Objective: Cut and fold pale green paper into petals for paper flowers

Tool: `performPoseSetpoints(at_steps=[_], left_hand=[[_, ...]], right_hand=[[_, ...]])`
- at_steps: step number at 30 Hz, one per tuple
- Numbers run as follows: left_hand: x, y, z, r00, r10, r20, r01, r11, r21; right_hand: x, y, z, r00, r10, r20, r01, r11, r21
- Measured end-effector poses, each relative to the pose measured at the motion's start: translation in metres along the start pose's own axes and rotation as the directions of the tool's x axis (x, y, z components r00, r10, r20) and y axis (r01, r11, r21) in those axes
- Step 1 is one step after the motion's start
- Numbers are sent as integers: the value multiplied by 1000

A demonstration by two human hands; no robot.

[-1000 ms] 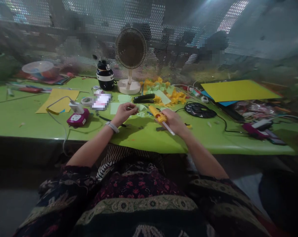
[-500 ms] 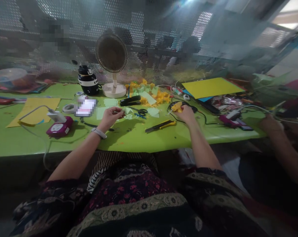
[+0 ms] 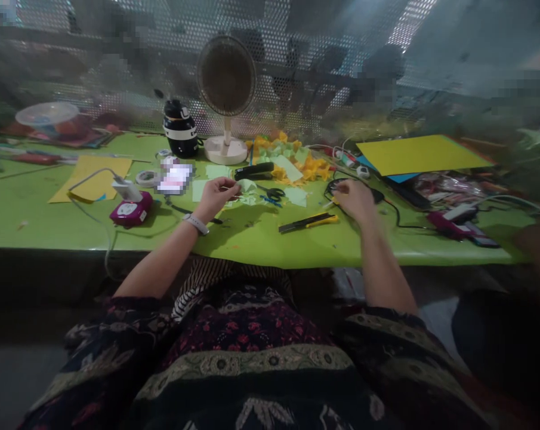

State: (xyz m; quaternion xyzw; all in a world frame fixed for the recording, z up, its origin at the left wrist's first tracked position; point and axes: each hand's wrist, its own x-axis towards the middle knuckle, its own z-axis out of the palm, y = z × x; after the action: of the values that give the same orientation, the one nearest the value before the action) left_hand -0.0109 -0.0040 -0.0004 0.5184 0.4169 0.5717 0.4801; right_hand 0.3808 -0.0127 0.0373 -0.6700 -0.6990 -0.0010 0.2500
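Head view: saw the left hand in front and to the left of the black stapler, with thumb and fingertips pinched on a curled piece of pale green paper. Found that paper just in front of the stapler on the green desk. Noted the right hand well to the right of the stapler, curled down over a black disc; could not tell whether gripping anything beneath the palm. Saw scissors just to the stapler's right and front, and, nearer the desk's edge, a black-and-yellow cutter lying slantwise. Made out orange and green paper pieces heaped behind and right of the stapler, a fan behind and left, and farther left a dark bottle. Spotted a purple adapter well left of the stapler and a large yellow sheet far to the right.
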Motion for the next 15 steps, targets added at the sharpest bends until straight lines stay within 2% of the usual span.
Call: performPoseSetpoints(at_steps=[1,2,3,6,8,11,15], left_hand=[[0,0,-1,1000,-3,0,3,1000,6],[1,0,-1,1000,-7,-4,7,1000,12],[1,-1,-2,1000,-9,-8,10,1000,16],[3,-2,-4,1000,-8,-24,8,1000,18],[3,-2,-5,1000,-6,-27,7,1000,20],[2,-2,-4,1000,-10,-24,11,1000,21],[2,-2,-2,998,-2,-58,0,1000,-21]], right_hand=[[-4,-20,2,999,-38,15,37,998,52],[-8,-40,6,988,-130,77,120,985,128],[-12,-60,11,958,-242,150,209,955,209],[-22,-110,33,782,-517,347,391,841,374],[-24,-129,49,720,-568,398,444,818,365],[-23,-140,66,702,-566,432,478,824,304],[-22,-142,76,729,-545,414,475,838,268]])
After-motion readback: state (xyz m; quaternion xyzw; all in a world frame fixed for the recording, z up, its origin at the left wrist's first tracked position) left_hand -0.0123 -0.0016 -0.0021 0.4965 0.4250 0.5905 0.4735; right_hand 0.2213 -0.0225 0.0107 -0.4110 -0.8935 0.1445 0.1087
